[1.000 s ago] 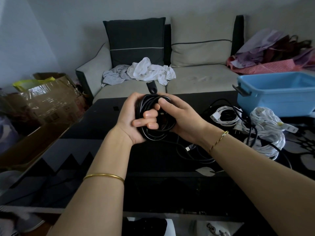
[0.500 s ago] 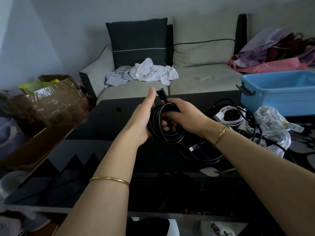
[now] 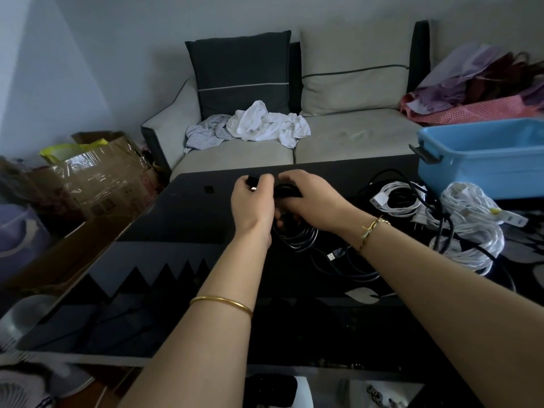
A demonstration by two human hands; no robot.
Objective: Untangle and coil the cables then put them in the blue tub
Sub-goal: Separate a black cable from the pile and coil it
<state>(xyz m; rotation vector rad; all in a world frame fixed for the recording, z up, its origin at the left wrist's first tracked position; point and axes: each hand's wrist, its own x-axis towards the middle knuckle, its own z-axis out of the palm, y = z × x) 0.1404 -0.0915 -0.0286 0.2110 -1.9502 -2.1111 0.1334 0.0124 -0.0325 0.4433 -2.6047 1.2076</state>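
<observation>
While my left hand [image 3: 251, 206] pinches the plug [image 3: 252, 184] and my right hand [image 3: 309, 201] grips the black coil [image 3: 297, 237] at twelve o'clock, I'm likely tucking the tail in; next, lift it to the blue tub [image 3: 482, 169] at two o'clock.

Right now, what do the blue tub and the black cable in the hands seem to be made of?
Blue tub: likely moulded plastic, smooth, with even colour and a thick rolled rim. Black cable: probably a rubber or PVC jacket, slightly glossy; thin highlights run along its loops.
</observation>
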